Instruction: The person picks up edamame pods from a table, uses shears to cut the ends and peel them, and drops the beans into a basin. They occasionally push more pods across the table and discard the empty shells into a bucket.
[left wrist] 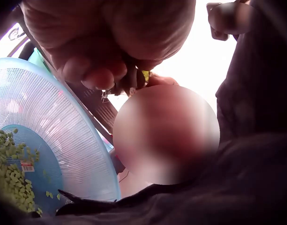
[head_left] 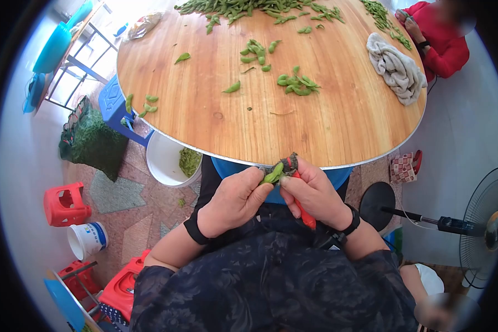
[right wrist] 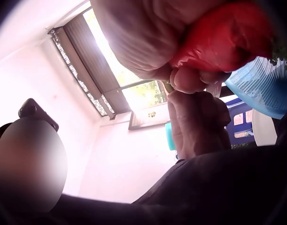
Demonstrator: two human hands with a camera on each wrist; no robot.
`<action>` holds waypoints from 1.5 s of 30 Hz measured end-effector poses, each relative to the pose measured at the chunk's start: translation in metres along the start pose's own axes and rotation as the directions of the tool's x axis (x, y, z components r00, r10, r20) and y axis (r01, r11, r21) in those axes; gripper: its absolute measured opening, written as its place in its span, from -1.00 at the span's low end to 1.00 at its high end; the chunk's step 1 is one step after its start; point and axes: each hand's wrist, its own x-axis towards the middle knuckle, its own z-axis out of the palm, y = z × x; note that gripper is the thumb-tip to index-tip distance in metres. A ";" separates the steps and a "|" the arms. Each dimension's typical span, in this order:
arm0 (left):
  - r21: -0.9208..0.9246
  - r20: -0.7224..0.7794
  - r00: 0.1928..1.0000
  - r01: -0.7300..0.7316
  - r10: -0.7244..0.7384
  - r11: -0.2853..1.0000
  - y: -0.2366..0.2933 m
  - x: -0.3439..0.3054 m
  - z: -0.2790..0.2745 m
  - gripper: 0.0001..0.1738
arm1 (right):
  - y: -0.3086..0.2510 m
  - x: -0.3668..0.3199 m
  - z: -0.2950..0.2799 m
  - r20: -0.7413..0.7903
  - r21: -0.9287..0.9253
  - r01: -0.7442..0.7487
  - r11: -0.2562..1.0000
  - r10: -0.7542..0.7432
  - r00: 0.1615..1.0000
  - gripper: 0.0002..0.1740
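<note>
Green pod (head_left: 273, 174), in the head view, is pinched by left hand (head_left: 235, 198) and right hand (head_left: 314, 191) beside the table (head_left: 337, 124), apparently mid-shelling, likely needing thumb pressure next; left wrist: beans (left wrist: 14, 185) in blue basket (left wrist: 73, 136); right wrist: red wrapping (right wrist: 223, 40).

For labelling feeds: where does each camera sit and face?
Head: on the head, facing forward and down at the wooden table; left hand, right hand and dark shirt show.
Left wrist: on that wrist, facing the left hand, blue mesh basket beyond.
Right wrist: on that wrist, facing the right hand, red object and window; left hand shows.
Shared: both wrist views show a blue mesh basket.
</note>
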 end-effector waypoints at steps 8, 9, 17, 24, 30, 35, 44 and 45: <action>0.126 0.007 0.999 -0.047 0.047 0.991 0.003 0.002 0.004 -0.83 | 0.005 0.007 -0.001 -0.034 0.070 -0.009 0.997 0.012 0.999 -0.92; 0.039 0.019 1.000 0.015 -0.016 0.999 0.005 0.002 0.004 -0.82 | 0.006 0.008 -0.002 -0.043 0.037 0.005 0.999 -0.004 0.999 -0.92; -0.591 0.328 0.859 0.511 -0.393 0.625 -0.005 -0.007 -0.004 -0.64 | 0.012 0.011 0.000 -0.046 0.043 0.023 0.999 -0.021 0.999 -0.92; -0.625 0.496 0.772 0.635 -0.397 0.454 -0.003 -0.011 -0.007 -0.64 | 0.023 0.013 -0.002 -0.074 -0.331 0.197 0.923 -0.234 0.970 -0.85; -0.226 0.318 0.881 0.430 -0.351 0.874 0.010 -0.009 -0.003 -0.79 | 0.021 0.003 0.000 0.053 -0.843 0.330 0.424 -0.545 0.837 -0.71; 0.005 0.246 0.949 0.204 -0.199 0.979 0.010 -0.015 0.003 -0.83 | 0.011 -0.002 0.003 0.133 -0.814 0.396 0.425 -0.527 0.840 -0.75; -0.113 0.245 0.929 0.310 -0.276 0.944 0.006 -0.013 0.000 -0.81 | 0.017 -0.002 -0.009 0.113 -0.937 0.272 0.219 -0.548 0.829 -0.79; -0.114 0.263 0.909 0.363 -0.324 0.925 0.007 -0.011 -0.001 -0.82 | 0.016 -0.003 -0.008 0.118 -0.931 0.287 0.227 -0.555 0.823 -0.80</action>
